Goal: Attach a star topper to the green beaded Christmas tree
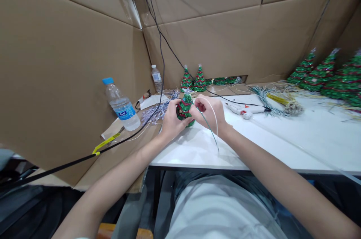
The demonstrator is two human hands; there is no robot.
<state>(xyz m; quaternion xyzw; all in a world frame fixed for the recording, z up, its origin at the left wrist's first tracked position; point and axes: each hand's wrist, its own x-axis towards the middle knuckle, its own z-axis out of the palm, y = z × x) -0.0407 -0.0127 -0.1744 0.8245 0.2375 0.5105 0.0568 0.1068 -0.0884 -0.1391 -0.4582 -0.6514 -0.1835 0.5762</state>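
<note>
A small green Christmas tree (184, 108) with red garland and a pale star on top stands upright over the white table. My left hand (172, 120) is closed around its left side and lower part. Against the tree's right side, my right hand (208, 111) pinches a thin strand. From those fingers a white strand (216, 115) curves over and down, and a dark green strand (208, 125) hangs beside it, their ends meeting near the table. The fingertips of my right hand are partly hidden, so the exact contact with the tree is unclear.
A hot glue gun (248, 109) lies to the right, near bundled strands (267, 100). Finished-looking trees (199, 79) stand behind, larger ones (328, 70) at right. Water bottles (122, 107) stand at left. A black cable (162, 58) crosses before the cardboard wall (225, 43).
</note>
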